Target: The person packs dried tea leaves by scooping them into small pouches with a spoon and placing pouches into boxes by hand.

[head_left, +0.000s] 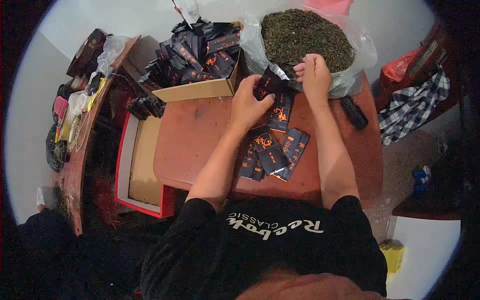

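So our left hand (251,102) is pinching a black packet (267,86), while our right hand's (315,75) fingers are curled in beside the leaf-filled bag (307,40).

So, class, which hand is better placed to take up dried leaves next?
Right, probably: the right hand hangs at the near edge of the dried leaves, while the left hand holds a black packet.
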### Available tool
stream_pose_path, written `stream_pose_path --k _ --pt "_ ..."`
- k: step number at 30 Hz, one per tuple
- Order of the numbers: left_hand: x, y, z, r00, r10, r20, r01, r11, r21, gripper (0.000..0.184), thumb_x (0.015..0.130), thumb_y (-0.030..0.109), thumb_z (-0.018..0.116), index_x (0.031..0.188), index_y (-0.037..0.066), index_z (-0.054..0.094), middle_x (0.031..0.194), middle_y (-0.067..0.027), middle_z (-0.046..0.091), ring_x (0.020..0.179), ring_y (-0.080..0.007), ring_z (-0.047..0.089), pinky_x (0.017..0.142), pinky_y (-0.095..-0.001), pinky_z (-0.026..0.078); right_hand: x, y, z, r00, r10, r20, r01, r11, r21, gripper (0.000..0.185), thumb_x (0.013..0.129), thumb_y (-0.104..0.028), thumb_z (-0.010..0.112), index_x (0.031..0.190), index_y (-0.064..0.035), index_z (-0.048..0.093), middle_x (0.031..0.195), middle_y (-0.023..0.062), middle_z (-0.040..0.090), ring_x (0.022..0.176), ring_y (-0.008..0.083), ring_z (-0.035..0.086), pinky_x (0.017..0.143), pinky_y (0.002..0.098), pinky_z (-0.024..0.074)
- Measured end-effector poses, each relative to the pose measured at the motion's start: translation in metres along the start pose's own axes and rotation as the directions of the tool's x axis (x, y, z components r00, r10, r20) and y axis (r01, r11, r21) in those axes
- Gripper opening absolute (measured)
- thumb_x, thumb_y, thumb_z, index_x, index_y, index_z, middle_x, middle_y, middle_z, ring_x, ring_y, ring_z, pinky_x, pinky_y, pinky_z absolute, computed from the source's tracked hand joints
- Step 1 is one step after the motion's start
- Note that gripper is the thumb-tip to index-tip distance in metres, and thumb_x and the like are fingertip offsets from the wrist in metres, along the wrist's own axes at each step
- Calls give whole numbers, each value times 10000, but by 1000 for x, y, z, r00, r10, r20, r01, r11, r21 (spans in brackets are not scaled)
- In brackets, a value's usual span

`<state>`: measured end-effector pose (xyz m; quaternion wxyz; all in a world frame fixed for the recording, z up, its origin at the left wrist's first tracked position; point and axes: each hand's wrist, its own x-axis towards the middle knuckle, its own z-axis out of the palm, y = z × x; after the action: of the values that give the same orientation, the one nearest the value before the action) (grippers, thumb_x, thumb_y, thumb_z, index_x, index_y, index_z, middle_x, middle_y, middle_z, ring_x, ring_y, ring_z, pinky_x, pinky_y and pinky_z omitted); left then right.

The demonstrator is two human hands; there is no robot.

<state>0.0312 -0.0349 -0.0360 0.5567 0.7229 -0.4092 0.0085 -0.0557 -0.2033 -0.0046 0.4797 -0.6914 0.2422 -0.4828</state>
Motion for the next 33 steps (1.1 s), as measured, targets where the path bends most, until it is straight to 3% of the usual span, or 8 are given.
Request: stream_pose_path --k 10,22,25,28,31,33 --pt "1 1 -3 999 -17 41 15 998 55 552 735 182 789 1207 -5 572 1147 -139 622 1031 -246 627 914 -361 492 13 -13 -32 999 52 10 -53 993 102 238 1008 -229 477 987 -20 589 731 78 682 587 103 604 509 242 486" --pt "4 -7 0 998 -11 55 10 1000 15 541 752 158 777 1221 -3 560 1130 -124 631 1010 -216 628 899 -343 497 7 -56 -47 970 54 237 -76 993 86 268 988 -284 494 948 -47 612 709 49 659 603 81 573 533 228 452" --pt "3 -7 1 999 -5 33 4 999 43 528 759 145 771 1221 -3 561 1121 -120 636 1010 -212 629 898 -341 499 1 -62 -42 967 11 255 -2 999 -37 269 984 -274 492 944 -35 610 698 46 653 616 91 578 553 257 468" --pt "4 -9 2 1000 -9 27 8 999 42 528 755 149 773 1218 1 565 1115 -120 639 1010 -217 632 901 -346 500 -5 -69 -39 928 -116 355 182 970 -159 245 978 -248 512 962 -23 608 703 84 660 615 176 621 593 320 498" --pt "3 -6 0 999 -10 51 6 998 70 534 749 161 779 1215 6 570 1126 -126 637 1014 -229 633 907 -354 499 -10 -81 -38 764 -332 553 537 803 -260 217 964 -226 535 1002 -26 612 730 128 661 669 294 654 653 372 517" --pt "3 -6 0 999 7 40 -11 996 83 540 744 168 783 1215 9 572 1133 -130 636 1017 -237 633 909 -359 498 -12 -82 -37 759 -306 575 538 791 -290 215 957 -223 544 1018 -32 619 754 142 661 720 331 657 678 387 520"
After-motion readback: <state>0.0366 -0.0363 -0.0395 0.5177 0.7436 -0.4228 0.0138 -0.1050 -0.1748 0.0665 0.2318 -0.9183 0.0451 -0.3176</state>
